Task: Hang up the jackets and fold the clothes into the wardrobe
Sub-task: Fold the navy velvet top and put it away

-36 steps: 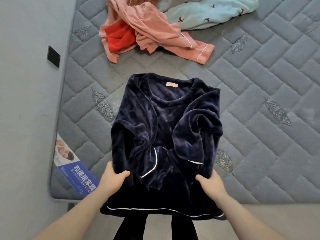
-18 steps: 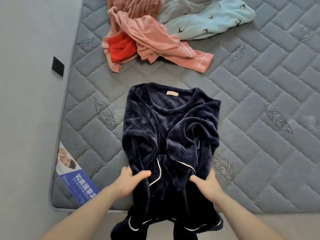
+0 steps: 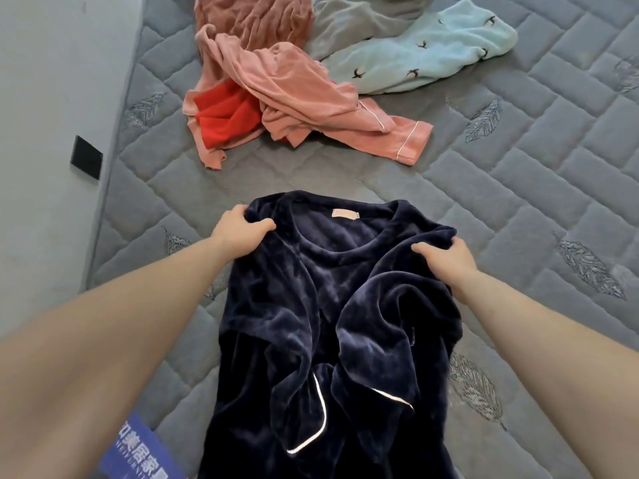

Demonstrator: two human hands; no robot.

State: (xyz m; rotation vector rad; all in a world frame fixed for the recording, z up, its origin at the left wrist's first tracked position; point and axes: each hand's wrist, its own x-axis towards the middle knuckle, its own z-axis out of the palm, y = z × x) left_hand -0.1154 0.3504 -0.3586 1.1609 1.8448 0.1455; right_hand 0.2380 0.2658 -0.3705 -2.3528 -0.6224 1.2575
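A dark navy velvet top (image 3: pixel 332 305) with white piping lies face up on the grey quilted mattress (image 3: pixel 518 209), its sleeves folded in over the chest and a pink neck label showing. My left hand (image 3: pixel 238 228) grips the top's left shoulder, fingers curled over the fabric edge. At the right shoulder, my right hand (image 3: pixel 446 257) holds the cloth the same way. The hem hangs over the mattress's near edge, out of sight.
Further up the mattress lie a pink garment (image 3: pixel 294 95) over a red one (image 3: pixel 224 119), a pale blue bird-print piece (image 3: pixel 425 60) and a grey one (image 3: pixel 349 25). A grey wall (image 3: pixel 45 133) with a black switch plate (image 3: pixel 86 158) runs along the left. A blue label (image 3: pixel 145 451) sits at the mattress corner.
Both hands moved from the lower part of the navy top up to its shoulders and took hold there. The camera leaned forward over the bed.
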